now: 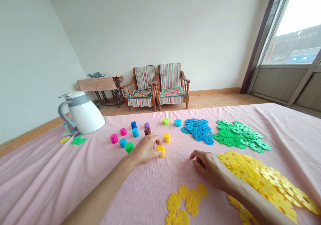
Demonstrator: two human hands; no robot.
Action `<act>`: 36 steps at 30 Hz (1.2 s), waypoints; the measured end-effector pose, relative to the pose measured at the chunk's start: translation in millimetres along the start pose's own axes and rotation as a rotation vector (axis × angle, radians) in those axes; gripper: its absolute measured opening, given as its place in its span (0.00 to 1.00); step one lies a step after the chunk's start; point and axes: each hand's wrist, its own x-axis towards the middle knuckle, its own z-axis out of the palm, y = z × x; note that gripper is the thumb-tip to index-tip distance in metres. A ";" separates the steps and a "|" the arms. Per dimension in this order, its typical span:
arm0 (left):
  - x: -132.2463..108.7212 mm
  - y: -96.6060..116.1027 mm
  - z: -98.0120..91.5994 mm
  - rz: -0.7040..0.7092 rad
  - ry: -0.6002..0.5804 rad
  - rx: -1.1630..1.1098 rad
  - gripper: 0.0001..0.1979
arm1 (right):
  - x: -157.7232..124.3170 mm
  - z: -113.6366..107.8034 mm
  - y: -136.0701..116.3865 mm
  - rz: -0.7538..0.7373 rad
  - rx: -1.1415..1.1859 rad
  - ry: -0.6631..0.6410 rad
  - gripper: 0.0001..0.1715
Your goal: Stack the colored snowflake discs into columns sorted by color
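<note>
My left hand [147, 148] pinches a short stack of yellow flower-shaped discs [161, 151] at the middle of the pink cloth. Just beyond it stands another yellow stack [167, 137], and a brown stack [147, 131] is partly behind my knuckles. A green stack [129, 147] sits left of my wrist. My right hand [206, 164] rests near the cloth with its fingers loosely curled; whether anything is under them is hidden. Loose yellow discs [192, 206] lie in front of it, and a big yellow disc pile [260, 178] spreads beside my right forearm.
Blue [198, 130] and green disc piles [240, 134] lie at the back right. Several coloured stacks, including a pink stack [114, 138], stand left of centre. A white jug [85, 113] stands at the far left, near a few loose green discs [78, 140]. Two wooden armchairs [173, 88] are beyond the table.
</note>
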 end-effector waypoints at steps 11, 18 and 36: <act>-8.8 14.0 -5.5 0.024 -0.015 -0.016 0.08 | -0.2 -3.0 -2.5 0.009 0.009 -0.017 0.14; -55.9 44.1 2.3 0.284 -0.425 -0.147 0.15 | -0.7 -2.4 -0.3 -0.001 -0.001 -0.009 0.15; -63.9 42.5 10.6 0.329 -0.294 -0.038 0.12 | -0.1 -2.3 -1.4 -0.008 -0.007 0.006 0.15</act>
